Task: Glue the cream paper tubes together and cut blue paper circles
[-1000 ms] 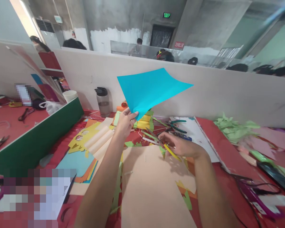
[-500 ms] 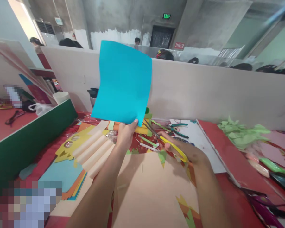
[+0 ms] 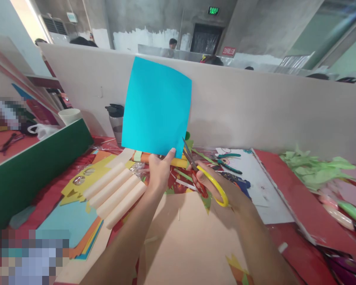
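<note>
Left hand [image 3: 160,168] pinches the blue sheet [image 3: 158,107] by its bottom edge, near the lower right corner, thumb on the near face. Sheet is up in the air over the far edge of the tabletop [image 3: 299,245], long axis roughly upright, bowed a little. Right hand [image 3: 230,188] has its grip closed round the scissors [image 3: 192,161], fingers through the handles. From that grip the sheet lies up and to the left; the blades slant the same way, and from where I stand the tip overlaps the sheet's right edge, low down. Touching or just short, can't tell. Blade gap unclear too. Left hand is nearer the sheet, scissors hand just beside that corner.
</note>
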Tool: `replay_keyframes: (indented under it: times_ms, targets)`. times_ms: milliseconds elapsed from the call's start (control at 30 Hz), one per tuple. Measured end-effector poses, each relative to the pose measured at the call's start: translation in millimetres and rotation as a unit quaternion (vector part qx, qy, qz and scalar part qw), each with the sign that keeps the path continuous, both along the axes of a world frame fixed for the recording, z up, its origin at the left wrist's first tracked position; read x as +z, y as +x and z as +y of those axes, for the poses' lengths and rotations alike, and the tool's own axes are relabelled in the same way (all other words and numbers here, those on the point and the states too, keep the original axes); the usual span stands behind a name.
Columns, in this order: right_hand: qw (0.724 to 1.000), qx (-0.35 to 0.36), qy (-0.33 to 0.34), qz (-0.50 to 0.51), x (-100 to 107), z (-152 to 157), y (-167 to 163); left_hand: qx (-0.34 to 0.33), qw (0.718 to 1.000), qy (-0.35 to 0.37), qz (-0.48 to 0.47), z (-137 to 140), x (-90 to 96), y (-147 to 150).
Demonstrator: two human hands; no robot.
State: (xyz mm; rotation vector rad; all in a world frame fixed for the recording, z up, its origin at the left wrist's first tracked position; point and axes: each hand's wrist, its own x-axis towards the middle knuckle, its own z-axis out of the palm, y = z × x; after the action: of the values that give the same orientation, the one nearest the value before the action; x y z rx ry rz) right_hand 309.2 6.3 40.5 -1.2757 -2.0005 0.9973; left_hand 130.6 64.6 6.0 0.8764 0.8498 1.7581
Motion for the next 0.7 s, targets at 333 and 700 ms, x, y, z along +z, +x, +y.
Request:
replay_keyframes:
  times_ms: [333, 700]
  targets:
    - [0.999, -0.026, -0.034, 0.007, 6.3, -2.8, -14.8, 0.006, 0.999, -0.027, 0.027, -5.8, 3.4, 1.4]
    - [0.999, -0.038, -0.01, 0.028, 9.7, -8.9, -23.0, 0.02, 0.998, -0.029, 0.045, -7.0, 3.9, 1.9]
